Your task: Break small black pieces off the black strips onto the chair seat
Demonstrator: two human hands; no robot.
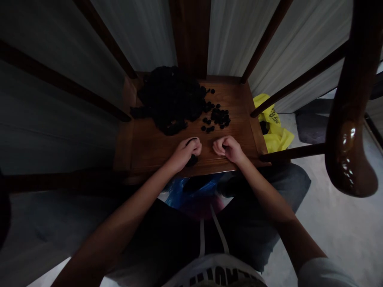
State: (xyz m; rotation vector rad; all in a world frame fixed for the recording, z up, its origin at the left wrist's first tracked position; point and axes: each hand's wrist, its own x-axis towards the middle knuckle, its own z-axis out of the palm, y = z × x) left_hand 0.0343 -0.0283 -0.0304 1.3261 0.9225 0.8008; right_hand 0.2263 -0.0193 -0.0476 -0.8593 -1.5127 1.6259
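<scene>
My left hand (190, 147) is closed round a piece of black material (192, 160), part of which hangs below the fingers at the front of the wooden seat (161, 153). Beside it on the right, my right hand (225, 146) has its fingers curled in; a bit of something dark shows between them, too small to name. The two hands are apart. Behind my left hand lies a big heap of black pieces (173, 97), soft-looking, their kind unclear in the dim light. Several small round black pieces (220, 116) lie loose right of the heap.
Dark wooden bars and a curved armrest (348, 159) frame the seat. A yellow bag (273, 131) stands on the floor at the right. Under the front edge, between my knees, there is a blue plastic bag (182, 193). A ribbed grey wall (149, 36) rises behind.
</scene>
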